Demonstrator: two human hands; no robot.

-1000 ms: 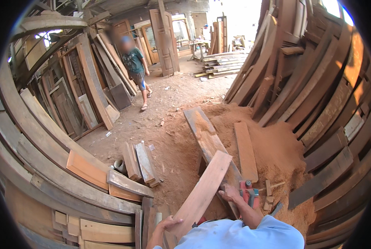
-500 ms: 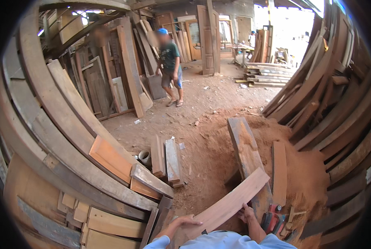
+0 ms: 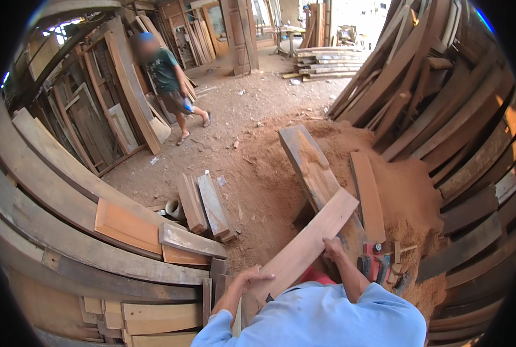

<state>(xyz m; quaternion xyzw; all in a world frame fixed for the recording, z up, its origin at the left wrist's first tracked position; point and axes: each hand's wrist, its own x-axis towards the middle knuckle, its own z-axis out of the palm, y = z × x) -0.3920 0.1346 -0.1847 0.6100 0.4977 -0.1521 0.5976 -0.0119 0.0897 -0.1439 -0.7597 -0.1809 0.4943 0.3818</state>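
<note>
A long light-brown wooden plank [image 3: 310, 240] slants from my chest up to the right. My left hand [image 3: 252, 279] grips its lower left edge. My right hand [image 3: 332, 248] holds the right edge further up the board. Blue sleeves cover both of my arms. Under the plank's far end lies a thick grey board [image 3: 313, 168] dusted with sawdust, with a narrower board [image 3: 366, 194] lying beside it.
A red power tool [image 3: 376, 260] sits in the sawdust pile [image 3: 408, 196] at my right. Two short boards [image 3: 206, 205] and a pale pipe piece [image 3: 174, 208] lie on the dirt floor. Stacked planks [image 3: 67, 191] line the left, leaning timber [image 3: 443, 115] the right. A person [image 3: 168, 78] stands at the back left.
The view has swung left and down, so the person at the back and the floor boards sit further right. Both hands kept hold of the plank, which stays slanted up to the right.
</note>
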